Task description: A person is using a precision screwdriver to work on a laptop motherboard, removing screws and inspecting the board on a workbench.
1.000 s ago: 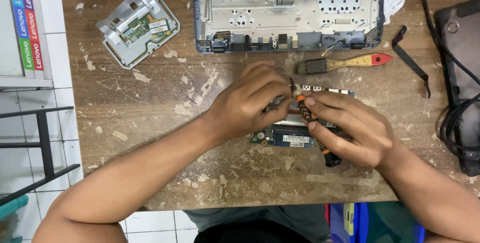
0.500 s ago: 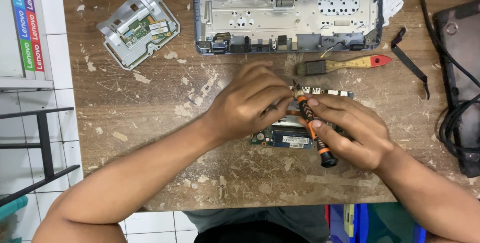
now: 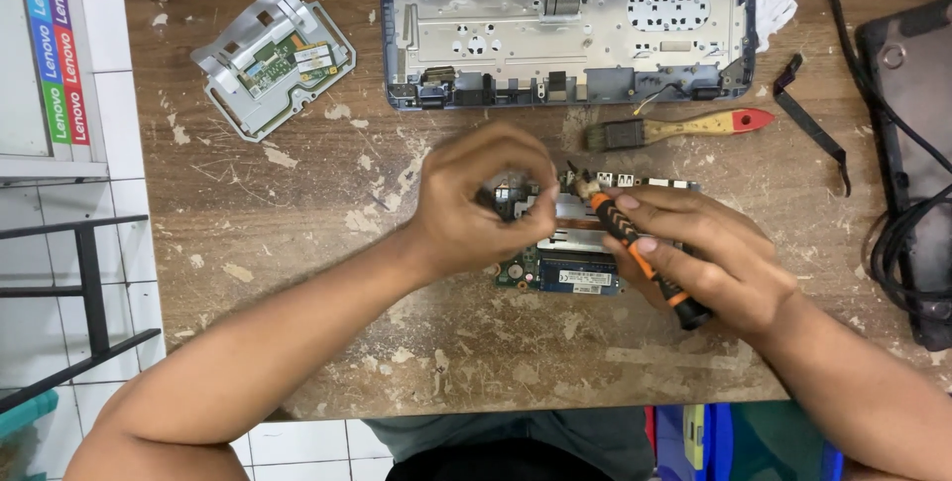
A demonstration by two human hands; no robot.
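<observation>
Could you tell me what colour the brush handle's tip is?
Red, on the brush in the head view.

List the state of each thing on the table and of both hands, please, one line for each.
left hand: fingers pinched together above the circuit board
right hand: closed around the screwdriver
screwdriver: tilted, tip down at the circuit board
circuit board: flat, bare, out of the case
laptop case: open, insides showing
brush: lying flat, unheld
small metal bracket: lying flat, apart
</observation>
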